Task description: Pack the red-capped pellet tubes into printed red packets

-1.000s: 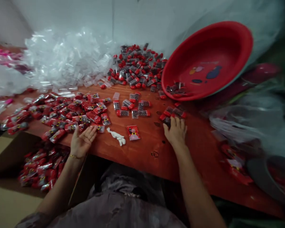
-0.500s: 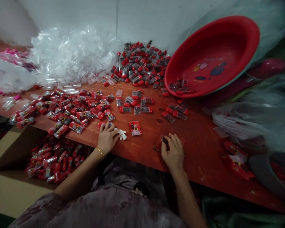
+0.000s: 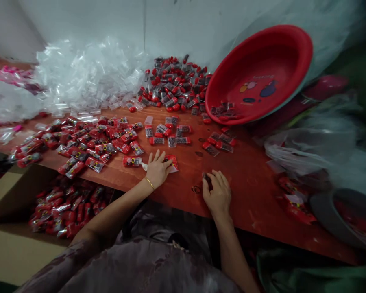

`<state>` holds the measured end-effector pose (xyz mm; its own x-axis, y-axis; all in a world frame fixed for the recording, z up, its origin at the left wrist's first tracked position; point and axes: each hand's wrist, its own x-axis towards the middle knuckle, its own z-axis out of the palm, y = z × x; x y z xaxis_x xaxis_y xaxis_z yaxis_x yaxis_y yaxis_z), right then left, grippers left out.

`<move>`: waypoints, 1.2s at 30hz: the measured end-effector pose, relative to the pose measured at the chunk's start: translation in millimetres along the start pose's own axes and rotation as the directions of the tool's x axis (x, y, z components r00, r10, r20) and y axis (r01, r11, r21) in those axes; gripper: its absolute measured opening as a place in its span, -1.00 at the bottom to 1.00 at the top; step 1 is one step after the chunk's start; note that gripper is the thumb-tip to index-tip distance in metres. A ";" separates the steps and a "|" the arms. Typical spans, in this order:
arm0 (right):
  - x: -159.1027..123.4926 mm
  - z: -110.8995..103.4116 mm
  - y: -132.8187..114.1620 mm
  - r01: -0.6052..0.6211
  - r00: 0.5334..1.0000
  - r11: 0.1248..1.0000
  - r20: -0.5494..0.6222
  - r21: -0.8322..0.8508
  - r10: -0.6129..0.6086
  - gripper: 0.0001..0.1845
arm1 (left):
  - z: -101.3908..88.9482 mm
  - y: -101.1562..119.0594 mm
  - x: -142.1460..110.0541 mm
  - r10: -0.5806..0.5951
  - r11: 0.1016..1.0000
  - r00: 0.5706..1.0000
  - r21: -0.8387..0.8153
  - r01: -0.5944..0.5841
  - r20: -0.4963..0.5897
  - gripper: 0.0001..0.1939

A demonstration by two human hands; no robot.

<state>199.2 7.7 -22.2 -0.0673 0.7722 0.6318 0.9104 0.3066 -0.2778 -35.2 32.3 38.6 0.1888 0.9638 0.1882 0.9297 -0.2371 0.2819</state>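
My left hand [image 3: 157, 171], with a gold bracelet at the wrist, reaches over the left part of a flat red printed packet [image 3: 174, 163]. Its fingers are stretched apart. A white crumpled scrap [image 3: 144, 166] shows beside that hand, next to a filled red wrapped packet [image 3: 131, 161]. My right hand [image 3: 218, 190] rests on the table, fingers curled around a small clear container with dark contents [image 3: 205, 176]; most of it is hidden by the fingers. A small dark ring-like item [image 3: 196, 189] lies just left of the right hand.
Red wrapped packets [image 3: 91, 140] are heaped on the left; more fill a cardboard box [image 3: 10, 211] below the edge. Red-capped containers [image 3: 177, 87] are piled behind, beside clear empty cases [image 3: 88, 73]. A tilted red basin [image 3: 301, 53] and plastic bags [image 3: 311, 146] stand right.
My left hand has moved right, from the filled packet and white scrap to the flat red packet. My right hand stays about where it was, still holding the small container. The view has shifted slightly.
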 end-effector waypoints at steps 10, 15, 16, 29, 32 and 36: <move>4.6 -13.0 -15.6 -0.026 0.996 1.000 -0.088 0.004 0.027 -0.77 | -1.9 -4.1 -1.8 -0.037 0.997 0.993 -0.065 0.030 -0.115 -0.77; 21.1 -19.3 -73.8 -0.267 0.961 0.854 0.196 0.447 0.198 -0.66 | -16.1 11.1 -7.3 0.047 0.993 0.954 -0.094 -0.077 -0.295 -0.75; 26.1 -16.9 -84.7 -0.352 0.932 0.782 0.271 0.514 0.241 -0.65 | -18.3 14.3 -8.2 0.071 0.989 0.951 -0.104 -0.107 -0.301 -0.75; 36.4 -3.9 -97.8 -0.482 0.875 0.696 0.248 0.533 0.416 -0.61 | -14.4 41.1 -7.8 -0.299 0.008 0.870 -0.911 0.413 0.392 -0.63; 32.8 -4.4 -95.8 -0.448 0.894 0.767 0.208 0.460 0.398 -0.60 | -15.6 48.9 -8.6 -0.334 -0.147 0.804 -0.870 0.471 0.492 -0.57; 32.2 -10.4 -91.4 -0.403 0.909 0.846 0.260 0.349 0.326 -0.61 | -16.4 52.2 -9.8 -0.358 -0.234 0.749 -0.830 0.506 0.558 -0.53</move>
<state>118.1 -1.2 31.0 0.1289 0.9467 0.2953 0.6548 0.1424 -0.7423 6.3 8.4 66.9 -0.0155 0.8743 -0.4851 -0.3846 0.4426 0.8100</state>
